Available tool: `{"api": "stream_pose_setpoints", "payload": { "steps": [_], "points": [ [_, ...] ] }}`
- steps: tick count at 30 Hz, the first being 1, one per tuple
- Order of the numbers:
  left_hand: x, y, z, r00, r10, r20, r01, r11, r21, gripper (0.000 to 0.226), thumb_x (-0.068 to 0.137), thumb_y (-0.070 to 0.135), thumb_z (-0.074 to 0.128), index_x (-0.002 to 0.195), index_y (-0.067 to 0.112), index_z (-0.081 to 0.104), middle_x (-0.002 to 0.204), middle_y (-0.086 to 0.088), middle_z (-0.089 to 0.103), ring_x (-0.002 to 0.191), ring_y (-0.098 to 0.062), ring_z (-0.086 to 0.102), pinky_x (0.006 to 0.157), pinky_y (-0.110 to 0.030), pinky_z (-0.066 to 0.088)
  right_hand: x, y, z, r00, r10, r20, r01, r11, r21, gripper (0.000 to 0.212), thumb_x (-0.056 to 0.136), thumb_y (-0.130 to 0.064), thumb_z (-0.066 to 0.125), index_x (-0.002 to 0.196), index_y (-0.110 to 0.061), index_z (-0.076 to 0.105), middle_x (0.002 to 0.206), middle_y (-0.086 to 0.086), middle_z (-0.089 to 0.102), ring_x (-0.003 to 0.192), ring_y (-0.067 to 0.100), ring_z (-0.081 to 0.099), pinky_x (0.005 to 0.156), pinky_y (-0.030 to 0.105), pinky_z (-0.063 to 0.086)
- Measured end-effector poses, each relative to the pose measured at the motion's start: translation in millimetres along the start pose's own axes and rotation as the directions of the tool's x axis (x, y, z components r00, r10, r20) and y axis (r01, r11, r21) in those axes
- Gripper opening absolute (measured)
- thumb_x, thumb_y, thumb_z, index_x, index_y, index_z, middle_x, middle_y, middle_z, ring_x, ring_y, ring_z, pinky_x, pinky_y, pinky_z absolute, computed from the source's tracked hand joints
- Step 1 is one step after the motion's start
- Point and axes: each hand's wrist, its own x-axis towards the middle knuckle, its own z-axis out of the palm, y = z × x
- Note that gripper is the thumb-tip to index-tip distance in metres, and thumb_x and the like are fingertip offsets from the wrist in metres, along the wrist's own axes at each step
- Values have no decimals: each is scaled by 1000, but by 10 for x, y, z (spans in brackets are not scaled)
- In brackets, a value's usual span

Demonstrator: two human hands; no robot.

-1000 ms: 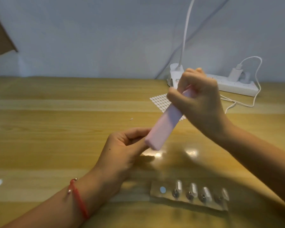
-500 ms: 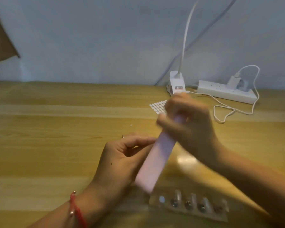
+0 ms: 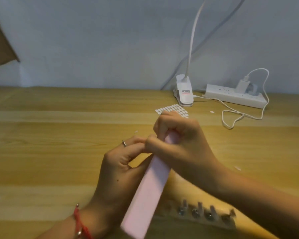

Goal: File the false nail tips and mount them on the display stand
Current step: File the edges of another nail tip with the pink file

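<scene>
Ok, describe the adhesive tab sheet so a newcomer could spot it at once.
Find the white power strip at the back of the wooden table; left of it stands the white lamp clip. In front of the clip, flat on the wood, lies the tab sheet, its near edge hidden by the right hand gripping the pink file block. Only it carries rows of small white ovals.
</scene>
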Motion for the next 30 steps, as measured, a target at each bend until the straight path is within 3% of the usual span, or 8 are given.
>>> {"api": "stream_pose_setpoints", "payload": {
  "steps": [4, 8, 12, 15, 20, 22, 24, 30],
  "points": [
    [-22, 17, 5, 997, -18, -70, 17, 1000, -10, 14, 67, 24, 82, 79, 30, 77, 85, 16, 71, 83, -1, 66, 84, -24, 49, 315, 380, -528, 945, 178, -274, -237, 951, -200, 25, 76, -2, 67, 61, 11, 51, 62, 27, 47, 62, 18, 38, 59, 28, 30],
    [-32, 71, -1, 992, -121, -42, 114, 983, -146, 20, 71, 30, 72, 91, 30, 77, 86, 8, 75, 85, -6, 70, 73, -13, 52, 207, 596, -1211, 859, 263, -438, -394, 888, -239, 29, 82, -4, 62, 57, -7, 50, 57, 4, 45, 55, 6, 40, 56, 24, 34],
    [-39, 68, 14, 983, -177, 49, 183, 965, -186, 21, 79, 31, 64, 97, 26, 73, 89, 3, 76, 85, -13, 72, 75, -14, 53, -207, 594, -1343, 837, 343, -427, -444, 881, -164, 33, 84, -11, 63, 56, -15, 47, 58, 0, 46, 64, 15, 48, 57, 29, 37],
    [-37, 71, 24, 972, -209, 102, 226, 955, -190, 19, 87, 33, 59, 98, 20, 69, 90, -1, 75, 82, -18, 72, 73, -20, 55, -406, 557, -1242, 859, 339, -384, -426, 888, -170, 29, 83, -6, 64, 58, -10, 49, 63, 15, 50, 66, 29, 51, 60, 36, 41],
    [17, 73, 0, 936, -292, 197, 323, 934, -151, 24, 86, 36, 57, 95, 14, 56, 68, 5, 56, 66, -15, 57, 73, -39, 53, -425, 481, -1147, 890, 287, -353, -376, 901, -215, 27, 83, -6, 65, 61, -7, 51, 66, 17, 51, 67, 37, 53, 57, 36, 43],
    [28, 76, -13, 922, -332, 199, 365, 917, -159, 19, 89, 32, 61, 96, 14, 60, 69, 5, 60, 68, -15, 60, 73, -34, 55, -436, 487, -1153, 887, 290, -359, -379, 901, -209, 27, 84, -7, 65, 61, -7, 50, 65, 16, 51, 65, 34, 54, 51, 35, 43],
    [24, 80, -17, 902, -378, 209, 411, 900, -144, 21, 77, 35, 66, 92, 22, 70, 77, 3, 68, 73, -14, 65, 71, -24, 55, -444, 484, -1160, 885, 294, -361, -381, 904, -196, 27, 84, -7, 64, 61, -7, 50, 64, 15, 50, 63, 31, 53, 50, 35, 42],
    [-10, 121, -62, 893, -414, 178, 434, 897, -89, 26, 57, 44, 75, 80, 31, 75, 75, 6, 73, 67, -3, 65, 61, -14, 50, -434, 491, -1167, 879, 308, -364, -390, 904, -177, 27, 85, -8, 63, 62, -6, 50, 69, 21, 51, 70, 36, 53, 58, 38, 45]
  ]
}}
